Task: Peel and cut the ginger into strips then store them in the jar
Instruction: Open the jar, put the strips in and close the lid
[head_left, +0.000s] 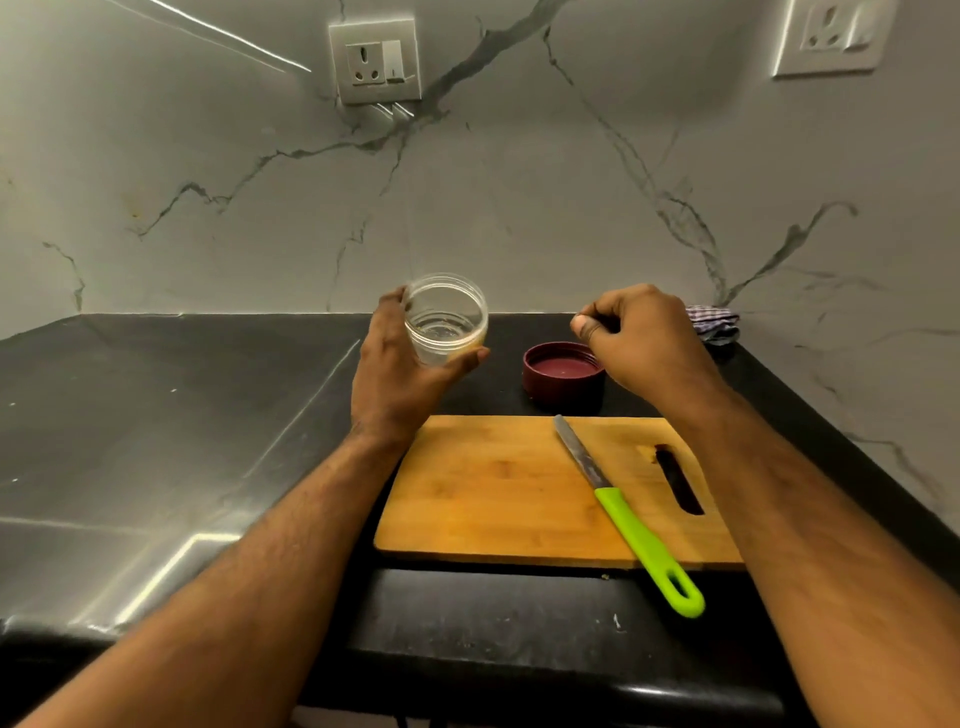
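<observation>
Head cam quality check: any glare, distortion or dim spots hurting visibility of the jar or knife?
Head view: dim, warm light; wide-angle bending bows the black countertop edges. Glare streaks lie on its left side and on the marble wall. The clear plastic jar in the left hand is see-through with faint outlines. The green-handled knife on the wooden cutting board is sharp.

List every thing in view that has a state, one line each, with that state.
jar: open, tilted, gripped by left hand
lid: off, upside down on counter
knife: lying idle across cutting board
right hand: fingers curled; contents hidden
cloth: bunched by wall
</observation>
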